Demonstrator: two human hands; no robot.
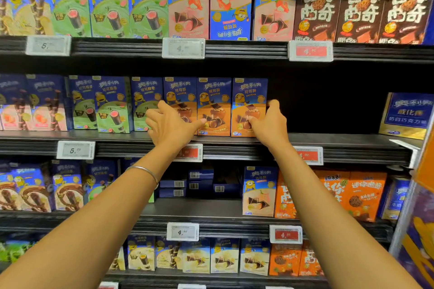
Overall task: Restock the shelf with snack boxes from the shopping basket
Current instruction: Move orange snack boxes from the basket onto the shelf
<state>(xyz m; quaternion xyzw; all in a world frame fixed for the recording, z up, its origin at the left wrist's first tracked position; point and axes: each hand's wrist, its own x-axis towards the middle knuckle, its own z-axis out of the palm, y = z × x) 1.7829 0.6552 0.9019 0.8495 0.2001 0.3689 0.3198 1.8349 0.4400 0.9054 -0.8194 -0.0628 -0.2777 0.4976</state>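
Three blue-and-orange snack boxes stand side by side at the front of the middle shelf (pixel 328 141): a left box (pixel 179 91), a middle box (pixel 214 105) and a right box (pixel 249 96). My left hand (pixel 171 124) grips the left box, fingers curled round its left edge and thumb across its front, reaching the middle box. My right hand (pixel 270 122) grips the right box, fingers round its right edge and thumb on its front. The shopping basket is out of view.
A dark gap lies on the middle shelf right of the three boxes, up to a blue-and-gold box (pixel 408 115). Green and pink boxes (pixel 112 105) stand to the left. Price tags (pixel 308 155) line the shelf edges. Full rows of boxes sit above and below.
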